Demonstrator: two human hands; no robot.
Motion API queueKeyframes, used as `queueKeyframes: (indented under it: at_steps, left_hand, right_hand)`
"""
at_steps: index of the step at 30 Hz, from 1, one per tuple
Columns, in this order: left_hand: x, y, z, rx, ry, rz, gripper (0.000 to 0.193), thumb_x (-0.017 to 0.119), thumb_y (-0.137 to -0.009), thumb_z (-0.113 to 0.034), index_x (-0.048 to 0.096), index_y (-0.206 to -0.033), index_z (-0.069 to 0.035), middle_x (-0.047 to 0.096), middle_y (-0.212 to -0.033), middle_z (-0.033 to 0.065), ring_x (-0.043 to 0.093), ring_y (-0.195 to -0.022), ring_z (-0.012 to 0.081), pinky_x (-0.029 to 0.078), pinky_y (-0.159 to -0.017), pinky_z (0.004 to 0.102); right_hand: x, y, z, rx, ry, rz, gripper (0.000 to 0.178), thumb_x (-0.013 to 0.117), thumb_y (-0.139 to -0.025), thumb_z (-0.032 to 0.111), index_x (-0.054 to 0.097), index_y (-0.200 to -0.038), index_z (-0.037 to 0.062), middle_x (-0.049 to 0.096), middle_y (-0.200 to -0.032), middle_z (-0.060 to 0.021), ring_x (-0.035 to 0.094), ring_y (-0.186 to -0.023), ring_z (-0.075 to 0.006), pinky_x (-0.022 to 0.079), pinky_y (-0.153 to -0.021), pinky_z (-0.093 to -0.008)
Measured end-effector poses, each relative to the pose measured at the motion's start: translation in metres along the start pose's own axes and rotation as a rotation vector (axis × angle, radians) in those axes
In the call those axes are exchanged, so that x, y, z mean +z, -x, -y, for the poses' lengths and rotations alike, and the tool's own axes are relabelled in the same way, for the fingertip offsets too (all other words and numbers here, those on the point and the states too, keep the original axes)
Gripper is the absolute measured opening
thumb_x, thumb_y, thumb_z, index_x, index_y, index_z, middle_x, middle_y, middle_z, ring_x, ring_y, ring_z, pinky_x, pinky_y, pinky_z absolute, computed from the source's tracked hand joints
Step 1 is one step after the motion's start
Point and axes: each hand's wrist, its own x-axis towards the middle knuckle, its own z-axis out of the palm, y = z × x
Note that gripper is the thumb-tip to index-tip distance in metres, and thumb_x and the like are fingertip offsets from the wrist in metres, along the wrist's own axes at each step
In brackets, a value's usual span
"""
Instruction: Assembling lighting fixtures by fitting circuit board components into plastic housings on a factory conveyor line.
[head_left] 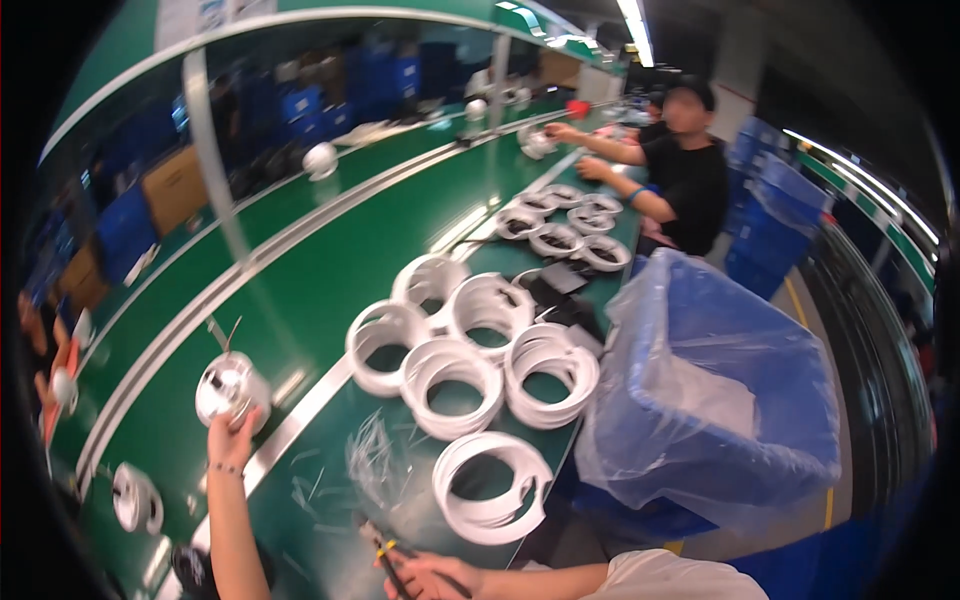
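My left hand (236, 432) reaches forward over the green conveyor belt with its fingers gripping the lower edge of a white round housing (222, 385). Thin wires stick up from the top of that housing. Close to the front edge of the worktable, my right hand (437, 577) is wrapped round a pair of cutting pliers (384, 553) with black and yellow handles. Their jaws point up and away, near a scatter of clear plastic offcuts (375, 460). Another white housing (135, 497) sits on the belt to the left of my left forearm.
Several stacks of white rings (452, 388) stand on the worktable, with a nearer ring stack (490, 490) beside my right hand. A blue bin (780, 350) lined with clear plastic stands at the right. Farther along, a co-worker (690, 170) handles a white part (537, 142).
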Motion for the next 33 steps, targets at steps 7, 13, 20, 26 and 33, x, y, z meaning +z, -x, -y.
queueKeyframes:
  at_steps: [7,13,20,26,33]
  left_hand:
    - [0.0,0.022,-0.002,0.04,-0.148,-0.201,0.059,0.045,-0.081,-0.037,0.024,-0.125,-0.002,0.03,-0.126,0.0177,0.043,-0.107,0.0321,0.045,-0.08,0.0413]
    - [0.006,0.154,-0.072,0.438,-0.147,0.45,0.04,0.04,-0.085,-0.034,0.039,-0.115,-0.007,0.043,-0.114,0.0164,0.048,-0.096,0.0253,0.042,-0.067,0.0328]
    - [-0.012,0.148,-0.142,0.496,-0.043,0.347,0.028,0.044,-0.082,-0.022,0.046,-0.102,-0.002,0.048,-0.089,0.0106,0.05,-0.078,0.0185,0.043,-0.063,0.0284]
    - [-0.065,0.187,-0.185,0.501,-0.076,0.162,0.022,0.046,-0.08,-0.015,0.051,-0.093,0.003,0.054,-0.072,0.0052,0.052,-0.064,0.0132,0.044,-0.059,0.025]
    - [-0.09,0.121,-0.131,0.536,-0.119,-0.83,0.05,0.053,-0.078,-0.027,0.027,-0.112,-0.001,0.044,-0.104,0.018,0.057,-0.071,0.0243,0.048,-0.048,0.0303]
  right_hand:
    - [0.014,-0.005,-0.007,-0.035,0.008,-0.067,0.039,0.04,-0.086,0.032,0.035,-0.117,0.0095,0.055,-0.093,-0.0171,0.058,-0.079,-0.0278,0.048,-0.066,-0.0402]
    - [0.025,0.013,0.0,-0.081,0.045,-0.157,0.035,0.044,-0.085,0.019,0.034,-0.117,0.0069,0.055,-0.09,-0.0153,0.059,-0.076,-0.024,0.051,-0.063,-0.0355]
    - [0.011,-0.01,-0.005,0.116,0.372,0.037,0.05,0.046,-0.084,0.023,0.025,-0.127,0.0078,0.049,-0.101,-0.0065,0.053,-0.083,-0.0129,0.044,-0.069,-0.0255]
    - [0.021,0.007,0.009,0.037,0.241,-0.038,0.054,0.046,-0.082,0.024,0.024,-0.125,0.0002,0.047,-0.106,-0.0205,0.053,-0.093,-0.0292,0.043,-0.081,-0.0413]
    - [0.022,-0.005,-0.005,0.076,0.169,-0.074,0.06,0.048,-0.078,0.029,0.024,-0.125,0.0005,0.048,-0.103,-0.0227,0.054,-0.091,-0.0337,0.043,-0.081,-0.0447]
